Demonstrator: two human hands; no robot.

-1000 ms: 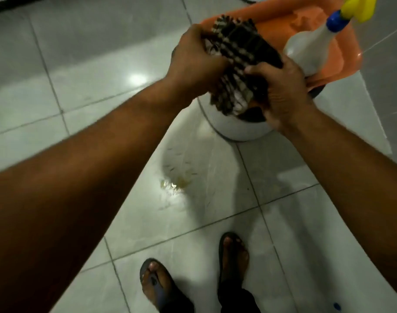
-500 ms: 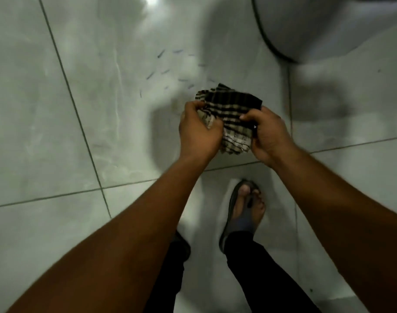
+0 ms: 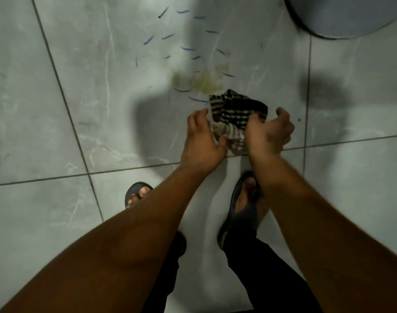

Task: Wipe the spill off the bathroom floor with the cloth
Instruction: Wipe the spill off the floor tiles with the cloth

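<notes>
A yellowish spill (image 3: 203,82) lies on the grey tiled floor (image 3: 80,86), ringed by short blue pen marks. Just below it I hold a bunched black-and-white checked cloth (image 3: 234,114) between both hands. My left hand (image 3: 202,141) grips its left side and my right hand (image 3: 268,132) grips its right side. The cloth's far edge reaches the near edge of the spill; whether it touches the floor I cannot tell.
A white bucket's round base (image 3: 351,16) stands at the top right. My two feet in dark sandals (image 3: 242,206) are on the tile below my hands. Grout lines cross the floor.
The view tipped from the bucket and orange tray down to the floor. Both hands carried the cloth down toward the spill, which has come into sight just beyond the cloth.
</notes>
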